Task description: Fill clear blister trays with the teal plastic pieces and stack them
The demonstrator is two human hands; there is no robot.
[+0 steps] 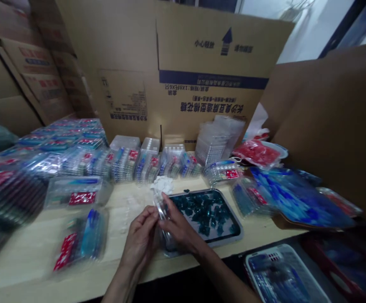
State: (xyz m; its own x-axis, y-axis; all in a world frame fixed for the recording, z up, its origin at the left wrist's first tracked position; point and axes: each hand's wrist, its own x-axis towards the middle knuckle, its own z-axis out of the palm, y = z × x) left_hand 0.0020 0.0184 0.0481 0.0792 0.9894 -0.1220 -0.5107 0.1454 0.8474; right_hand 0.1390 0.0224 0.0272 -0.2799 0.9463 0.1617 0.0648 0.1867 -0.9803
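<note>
My left hand (140, 240) and my right hand (178, 223) meet over the near edge of a grey-rimmed tray (235, 223), pinching a clear plastic package (162, 214) between them. The package is partly hidden by my fingers, and I cannot make out what is inside it. The tray holds a heap of dark teal gel capsules (205, 214), just to the right of my right hand. A crumpled white tissue (162, 185) lies on the table just beyond my hands. A clear pack with blue contents and a red label (82, 237) lies left of my left hand.
Several clear packs with red labels (124, 164) stand along the back of the light wooden table (22, 261), with more stacked at left. Blue-filled plastic bags (296, 198) lie at right. Cardboard sheets (208, 71) rise behind. A white basket (280, 273) sits below the table's right edge.
</note>
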